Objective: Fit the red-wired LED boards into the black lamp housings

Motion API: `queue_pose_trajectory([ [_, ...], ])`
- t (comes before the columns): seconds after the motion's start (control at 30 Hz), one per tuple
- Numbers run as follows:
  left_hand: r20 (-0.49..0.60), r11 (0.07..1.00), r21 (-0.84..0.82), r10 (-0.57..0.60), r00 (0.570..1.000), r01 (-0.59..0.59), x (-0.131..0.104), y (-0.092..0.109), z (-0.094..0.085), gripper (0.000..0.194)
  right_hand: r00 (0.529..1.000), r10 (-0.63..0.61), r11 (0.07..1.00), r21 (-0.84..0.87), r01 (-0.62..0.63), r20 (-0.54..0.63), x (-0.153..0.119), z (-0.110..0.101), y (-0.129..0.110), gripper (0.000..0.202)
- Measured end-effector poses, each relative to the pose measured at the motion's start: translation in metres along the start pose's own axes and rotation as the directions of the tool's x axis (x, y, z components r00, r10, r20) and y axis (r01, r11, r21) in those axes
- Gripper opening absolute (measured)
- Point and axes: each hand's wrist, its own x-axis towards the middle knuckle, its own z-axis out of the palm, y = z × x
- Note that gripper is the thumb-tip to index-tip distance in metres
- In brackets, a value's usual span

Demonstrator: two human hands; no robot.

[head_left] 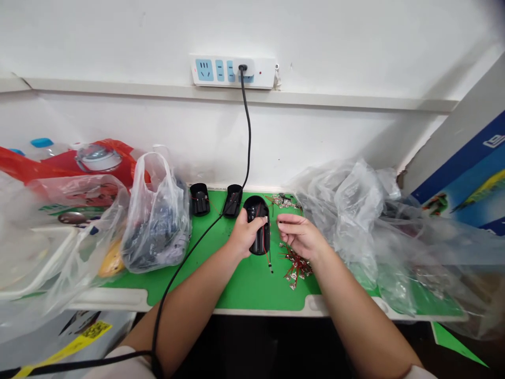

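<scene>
My left hand [245,231] grips a black oblong plastic housing [260,242], its thumb laid across the open side. Red and black wires run inside the housing, and a small connector [271,268] dangles from its lower end. Just right of the housing, my right hand [298,234] has its thumb and forefinger pinched together; what they hold, if anything, is too small to name. Below that hand lies a pile of small metal parts with red wires [298,268]. Two more black housings [199,200] stand behind, to the left.
A black cable [248,131] drops from a wall power strip [232,72] and crosses the green board [252,295] and my left forearm. Plastic bags [155,226] crowd the left; clear bags [359,210] cover the right. More small metal parts [283,200] lie at the back.
</scene>
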Motion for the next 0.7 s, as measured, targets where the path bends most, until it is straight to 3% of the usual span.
queue_pose_trajectory([
  [0.17, 0.002, 0.999, 0.033, -0.017, 1.0, 0.017, -0.0038, 0.0002, 0.0029, 0.039, 0.999, 0.027, 0.999, 0.036, -0.028, 0.017, 0.0011, -0.0008, 0.0036, 0.029],
  [0.3, -0.018, 0.997, 0.067, 0.034, 0.999, -0.033, -0.0053, -0.0024, 0.0044, 0.039, 0.999, 0.005, 0.999, 0.049, -0.007, 0.039, 0.0003, 0.0026, 0.0044, 0.026],
  [0.5, -0.017, 0.978, 0.149, 0.148, 0.989, -0.143, -0.0042, -0.0077, 0.0036, 0.039, 0.998, -0.063, 0.998, -0.033, 0.062, -0.028, 0.0003, 0.0067, 0.0076, 0.03],
  [0.7, 0.001, 0.969, 0.187, 0.161, 0.987, -0.158, -0.0051, -0.0082, 0.0025, 0.042, 0.992, -0.121, 0.989, -0.091, 0.117, -0.044, 0.0005, 0.0061, 0.0103, 0.029],
])
